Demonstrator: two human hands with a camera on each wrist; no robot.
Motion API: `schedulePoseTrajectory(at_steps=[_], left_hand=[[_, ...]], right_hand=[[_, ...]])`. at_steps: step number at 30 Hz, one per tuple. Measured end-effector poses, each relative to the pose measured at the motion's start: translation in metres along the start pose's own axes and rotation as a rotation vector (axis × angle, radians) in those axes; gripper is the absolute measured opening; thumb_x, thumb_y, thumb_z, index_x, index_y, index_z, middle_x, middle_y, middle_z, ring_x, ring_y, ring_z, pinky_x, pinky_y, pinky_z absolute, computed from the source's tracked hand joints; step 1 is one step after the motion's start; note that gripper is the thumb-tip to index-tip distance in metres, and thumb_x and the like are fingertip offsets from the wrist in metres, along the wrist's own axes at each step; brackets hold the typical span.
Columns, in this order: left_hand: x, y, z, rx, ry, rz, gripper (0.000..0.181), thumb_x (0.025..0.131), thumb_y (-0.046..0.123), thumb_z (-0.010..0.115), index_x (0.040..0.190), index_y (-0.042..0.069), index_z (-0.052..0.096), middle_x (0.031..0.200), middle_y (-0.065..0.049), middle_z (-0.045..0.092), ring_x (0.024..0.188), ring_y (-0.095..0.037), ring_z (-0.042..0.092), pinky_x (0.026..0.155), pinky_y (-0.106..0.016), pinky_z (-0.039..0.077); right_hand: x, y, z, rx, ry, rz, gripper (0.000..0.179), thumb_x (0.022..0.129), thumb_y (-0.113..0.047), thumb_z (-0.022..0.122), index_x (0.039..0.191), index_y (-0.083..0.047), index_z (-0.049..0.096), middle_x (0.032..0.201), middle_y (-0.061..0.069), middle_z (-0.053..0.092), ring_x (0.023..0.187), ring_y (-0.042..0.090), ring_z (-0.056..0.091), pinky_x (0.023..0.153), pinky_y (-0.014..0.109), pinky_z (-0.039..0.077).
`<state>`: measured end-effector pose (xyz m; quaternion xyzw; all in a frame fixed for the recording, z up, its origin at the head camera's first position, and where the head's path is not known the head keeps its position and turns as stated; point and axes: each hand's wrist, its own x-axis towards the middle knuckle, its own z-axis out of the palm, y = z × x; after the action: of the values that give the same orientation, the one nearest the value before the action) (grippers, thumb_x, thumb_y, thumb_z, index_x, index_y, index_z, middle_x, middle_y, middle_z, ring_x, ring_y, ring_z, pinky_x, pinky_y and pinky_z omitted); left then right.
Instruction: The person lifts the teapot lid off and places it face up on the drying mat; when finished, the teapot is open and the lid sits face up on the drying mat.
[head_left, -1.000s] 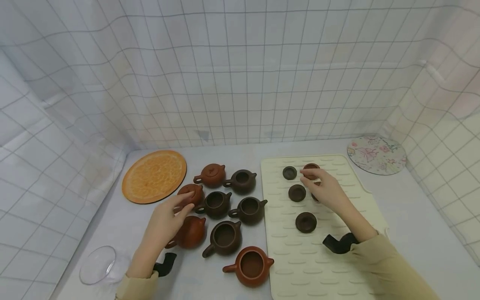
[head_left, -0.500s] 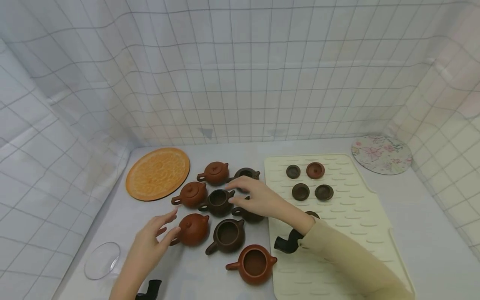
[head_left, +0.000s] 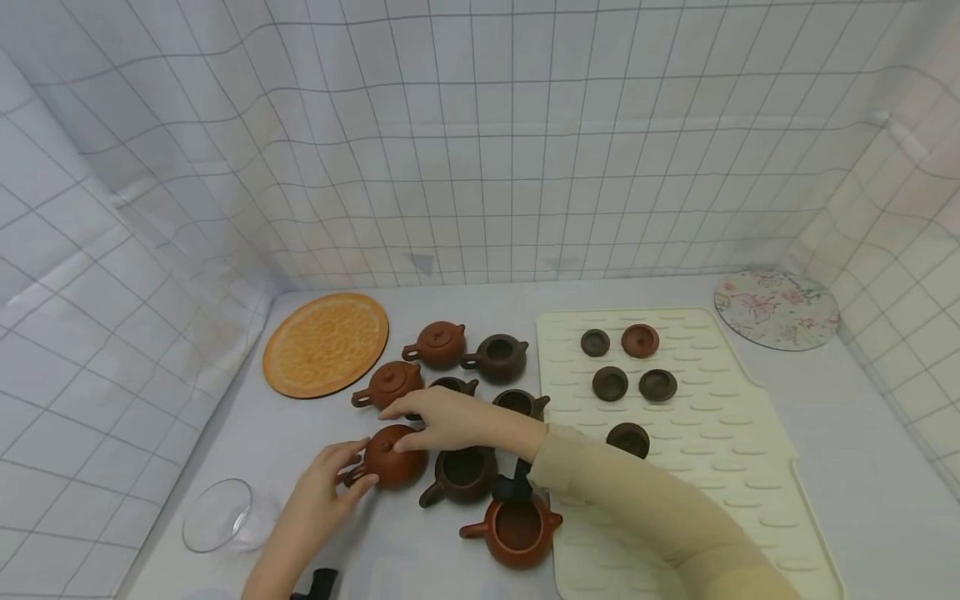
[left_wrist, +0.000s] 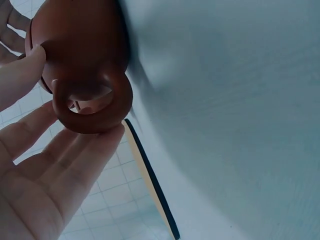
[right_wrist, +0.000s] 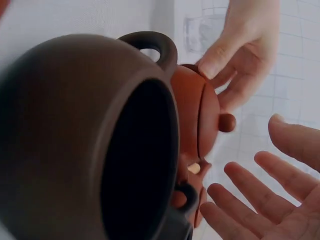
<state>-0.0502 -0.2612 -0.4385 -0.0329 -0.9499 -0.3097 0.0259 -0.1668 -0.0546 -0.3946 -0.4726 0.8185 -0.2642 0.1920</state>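
Observation:
A reddish-brown lidded teapot stands at the front left of a group of small teapots. At its handle side is my left hand, with thumb and fingers on either side of the loop handle; the fingertips lie right along it in the left wrist view. Over the same teapot reaches my right hand, fingers apart and holding nothing. The lid knob faces its spread fingers in the right wrist view. A lidless dark teapot, largest in that view, sits just to the right, partly under the right forearm.
Two more lidded red teapots, one nearer, stand behind. Around them are other lidless dark teapots and a lidless red teapot. Several lids lie on the cream mat. An orange round mat, clear glass dish and floral disc lie around.
My right hand has swept left from above the lids, across the dark teapots, to the front red teapot. My left hand has come down from the middle red teapot to the front one's handle.

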Motion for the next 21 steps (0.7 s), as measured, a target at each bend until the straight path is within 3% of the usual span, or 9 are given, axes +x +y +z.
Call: schedulePoseTrajectory(at_steps=[12, 21], left_hand=[[0.002, 0.001, -0.001, 0.001, -0.016, -0.046, 0.043, 0.082, 0.008, 0.077, 0.122, -0.004, 0.065, 0.117, -0.019, 0.066, 0.097, -0.032, 0.071, 0.080, -0.037, 0.058], [0.002, -0.003, -0.001, 0.031, -0.006, -0.037, 0.043, 0.081, 0.010, 0.078, 0.122, -0.001, 0.067, 0.114, -0.016, 0.068, 0.090, -0.027, 0.072, 0.076, -0.035, 0.059]], right_hand=[[0.021, -0.014, 0.016, -0.113, -0.062, 0.017, 0.040, 0.093, -0.026, 0.069, 0.132, -0.017, 0.064, 0.129, -0.006, 0.065, 0.122, 0.006, 0.058, 0.099, 0.015, 0.045], [0.024, -0.019, 0.020, -0.178, 0.009, 0.067, 0.026, 0.090, -0.019, 0.073, 0.116, -0.018, 0.073, 0.114, -0.005, 0.071, 0.107, 0.004, 0.063, 0.088, 0.013, 0.049]])
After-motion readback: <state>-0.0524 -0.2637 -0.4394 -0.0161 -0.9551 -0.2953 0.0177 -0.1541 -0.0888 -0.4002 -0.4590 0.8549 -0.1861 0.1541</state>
